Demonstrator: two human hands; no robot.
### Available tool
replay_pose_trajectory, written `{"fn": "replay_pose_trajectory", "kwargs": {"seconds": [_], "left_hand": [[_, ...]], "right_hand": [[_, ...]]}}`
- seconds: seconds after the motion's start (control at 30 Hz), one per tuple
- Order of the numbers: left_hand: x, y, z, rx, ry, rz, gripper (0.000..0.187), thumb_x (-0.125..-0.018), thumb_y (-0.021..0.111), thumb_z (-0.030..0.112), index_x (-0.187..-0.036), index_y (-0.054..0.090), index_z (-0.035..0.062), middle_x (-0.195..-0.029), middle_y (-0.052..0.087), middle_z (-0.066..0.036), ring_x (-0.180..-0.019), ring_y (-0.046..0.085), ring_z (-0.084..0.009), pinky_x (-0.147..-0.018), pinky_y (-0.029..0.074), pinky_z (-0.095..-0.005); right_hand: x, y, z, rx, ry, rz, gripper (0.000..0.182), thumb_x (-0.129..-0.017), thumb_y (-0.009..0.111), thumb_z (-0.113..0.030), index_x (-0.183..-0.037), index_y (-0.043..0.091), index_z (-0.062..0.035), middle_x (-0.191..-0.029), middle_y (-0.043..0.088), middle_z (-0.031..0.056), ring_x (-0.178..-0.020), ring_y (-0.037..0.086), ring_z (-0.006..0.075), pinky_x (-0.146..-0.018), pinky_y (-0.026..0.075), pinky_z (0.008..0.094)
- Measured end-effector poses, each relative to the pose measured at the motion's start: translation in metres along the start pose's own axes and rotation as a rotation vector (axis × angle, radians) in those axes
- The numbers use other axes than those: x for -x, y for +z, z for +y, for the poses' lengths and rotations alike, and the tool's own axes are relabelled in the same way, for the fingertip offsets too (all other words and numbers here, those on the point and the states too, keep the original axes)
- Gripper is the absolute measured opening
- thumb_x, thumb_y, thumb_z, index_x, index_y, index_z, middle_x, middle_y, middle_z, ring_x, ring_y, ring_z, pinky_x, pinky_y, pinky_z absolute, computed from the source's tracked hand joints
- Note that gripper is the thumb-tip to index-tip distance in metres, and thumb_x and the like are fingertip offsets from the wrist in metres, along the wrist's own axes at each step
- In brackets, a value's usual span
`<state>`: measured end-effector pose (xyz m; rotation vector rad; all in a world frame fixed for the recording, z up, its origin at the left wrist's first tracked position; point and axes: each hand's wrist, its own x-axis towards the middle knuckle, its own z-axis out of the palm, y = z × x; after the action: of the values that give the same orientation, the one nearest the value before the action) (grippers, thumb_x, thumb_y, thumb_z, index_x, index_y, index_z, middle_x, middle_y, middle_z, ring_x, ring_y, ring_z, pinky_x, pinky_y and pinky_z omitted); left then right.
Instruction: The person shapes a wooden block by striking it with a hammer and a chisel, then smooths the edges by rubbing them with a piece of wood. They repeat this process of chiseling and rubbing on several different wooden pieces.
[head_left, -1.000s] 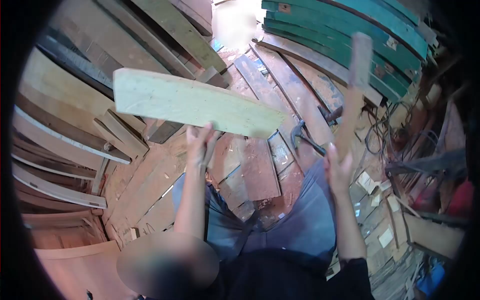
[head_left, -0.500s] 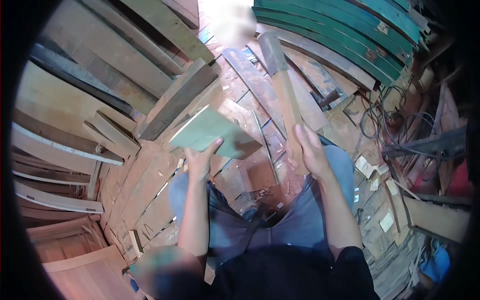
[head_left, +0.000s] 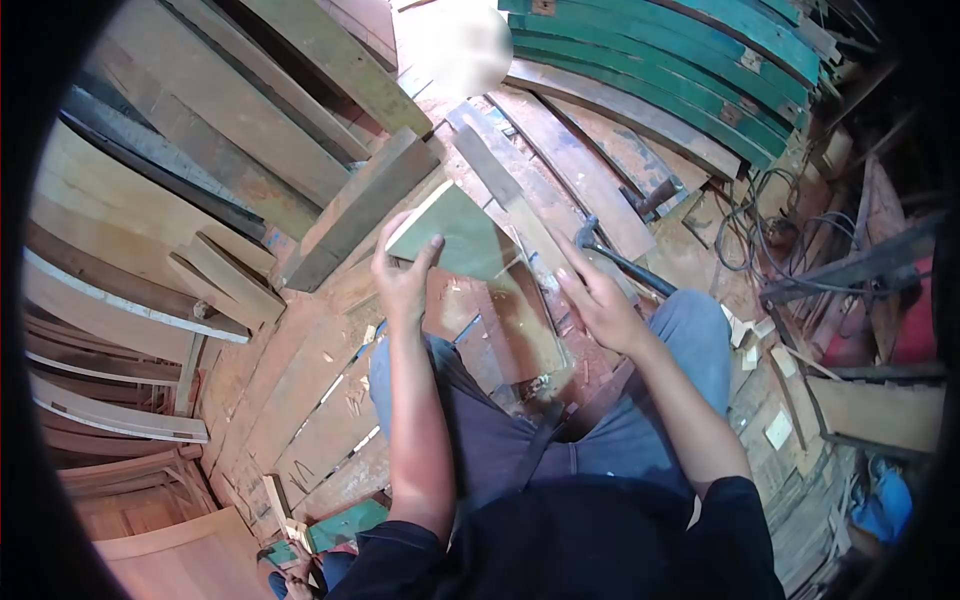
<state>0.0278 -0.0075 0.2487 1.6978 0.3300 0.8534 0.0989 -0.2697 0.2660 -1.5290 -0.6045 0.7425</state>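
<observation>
My left hand [head_left: 405, 275] is closed on the edge of a flat, pale wooden board [head_left: 455, 235], with the thumb across its near face. A long wooden bar [head_left: 520, 215] with a greyish far end slants up and left from my right hand [head_left: 602, 308], whose fingers are around its lower part. The bar passes close beside the board and overlaps its right side in this view. A hammer [head_left: 628, 262] with a dark handle lies just beyond my right hand, near my knee.
Thick planks [head_left: 360, 210] lie at the upper left, and green-painted boards [head_left: 650, 75] are stacked at the upper right. Tangled cables [head_left: 760, 235] hang at the right. Wood scraps [head_left: 778, 428] litter the floor. Another person's hands [head_left: 290, 565] show at the lower left.
The wooden bar has come down and tilted left, closer to the board. My left hand has raised the board slightly and turned it. The hammer has come into view beyond my right hand.
</observation>
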Motion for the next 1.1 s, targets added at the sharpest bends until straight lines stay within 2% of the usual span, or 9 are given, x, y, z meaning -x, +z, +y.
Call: {"fn": "replay_pose_trajectory", "kwargs": {"seconds": [0.1, 0.13, 0.23, 0.33, 0.43, 0.57, 0.7, 0.97, 1.1], "left_hand": [[-0.002, 0.001, -0.006, 0.017, -0.022, 0.0, 0.042, -0.08, 0.076, 0.003, -0.118, 0.059, -0.001, -0.11, 0.062, -0.008, -0.1, 0.06, -0.0159, -0.083, 0.052, -0.0283], [-0.005, -0.003, -0.01, -0.081, 0.05, -0.006, 0.042, -0.081, 0.076, 0.004, -0.118, 0.058, -0.0006, -0.112, 0.06, -0.008, -0.099, 0.059, -0.0153, -0.082, 0.051, -0.0268], [-0.004, -0.011, -0.003, 0.021, -0.066, 0.02, 0.044, -0.083, 0.075, 0.008, -0.121, 0.055, -0.0012, -0.114, 0.061, -0.008, -0.106, 0.058, -0.0158, -0.093, 0.046, -0.0294], [-0.007, -0.016, -0.017, 0.036, -0.035, 0.007, 0.044, -0.083, 0.075, 0.008, -0.121, 0.055, -0.0004, -0.112, 0.061, -0.007, -0.106, 0.058, -0.0152, -0.093, 0.046, -0.0286], [-0.004, -0.016, 0.0, 0.11, -0.149, 0.0, 0.042, -0.083, 0.075, 0.007, -0.12, 0.055, 0.0, -0.112, 0.061, -0.007, -0.104, 0.059, -0.0148, -0.092, 0.046, -0.0283], [0.0, -0.031, 0.0, 0.033, -0.087, -0.032, 0.042, -0.083, 0.075, 0.007, -0.12, 0.055, 0.0018, -0.103, 0.063, -0.006, -0.088, 0.062, -0.0108, -0.069, 0.052, -0.023], [0.002, -0.055, -0.005, -0.07, -0.135, -0.204, 0.051, -0.073, 0.08, -0.001, -0.119, 0.058, -0.0002, -0.111, 0.062, -0.007, -0.101, 0.061, -0.0158, -0.085, 0.052, -0.029], [0.013, -0.043, 0.042, -0.389, 0.123, -0.137, 0.065, -0.065, 0.082, -0.004, -0.124, 0.059, 0.0104, -0.134, 0.049, -0.008, -0.121, 0.053, -0.0193, -0.098, 0.049, -0.0356], [0.013, -0.046, 0.035, -0.509, 0.276, -0.164, 0.049, -0.073, 0.071, -0.003, -0.12, 0.062, 0.0079, -0.134, 0.045, -0.016, -0.124, 0.051, -0.0286, -0.098, 0.047, -0.0435]], "right_hand": [[-0.013, 0.018, 0.004, -0.11, -0.027, -0.024, 0.054, -0.104, 0.042, -0.025, -0.155, 0.023, -0.0206, -0.067, 0.042, -0.0023, -0.05, 0.039, 0.0042, -0.048, 0.039, 0.0215], [-0.015, 0.017, 0.01, -0.019, 0.081, -0.045, 0.051, -0.104, 0.042, -0.022, -0.153, 0.028, -0.0167, -0.071, 0.058, 0.0057, -0.062, 0.057, 0.012, -0.061, 0.048, 0.0264], [-0.034, 0.014, 0.138, 0.483, -0.283, 0.174, 0.049, -0.103, 0.044, -0.023, -0.15, 0.034, -0.0122, -0.11, 0.067, 0.0197, -0.102, 0.065, 0.0223, -0.087, 0.05, 0.0313], [-0.03, 0.004, 0.097, 0.361, 0.089, 0.029, 0.049, -0.102, 0.046, -0.023, -0.147, 0.037, -0.0088, -0.14, 0.049, 0.0238, -0.131, 0.049, 0.0277, -0.105, 0.038, 0.0334], [-0.023, 0.024, 0.042, 0.221, -0.297, 0.1, 0.049, -0.102, 0.046, -0.022, -0.147, 0.037, -0.0075, -0.138, 0.051, 0.0229, -0.128, 0.051, 0.0294, -0.105, 0.039, 0.033], [-0.028, 0.026, 0.107, 0.211, -0.219, 0.127, 0.049, -0.101, 0.048, -0.023, -0.146, 0.039, -0.0086, -0.134, 0.054, 0.0231, -0.125, 0.054, 0.0333, -0.103, 0.041, 0.035], [-0.036, -0.013, 0.137, 0.622, 0.264, 0.013, 0.049, -0.098, 0.052, -0.027, -0.145, 0.041, -0.0232, -0.124, 0.058, 0.0268, -0.116, 0.057, 0.0417, -0.097, 0.046, 0.0406], [-0.051, -0.014, 0.107, 0.426, -0.102, 0.252, 0.047, -0.098, 0.053, -0.021, -0.144, 0.044, -0.0192, -0.129, 0.057, 0.0246, -0.121, 0.055, 0.0379, -0.099, 0.044, 0.0382], [-0.056, -0.013, 0.107, 0.39, -0.114, 0.274, 0.046, -0.098, 0.052, -0.018, -0.144, 0.044, -0.0174, -0.132, 0.055, 0.0229, -0.124, 0.054, 0.0353, -0.101, 0.043, 0.0375]]}}
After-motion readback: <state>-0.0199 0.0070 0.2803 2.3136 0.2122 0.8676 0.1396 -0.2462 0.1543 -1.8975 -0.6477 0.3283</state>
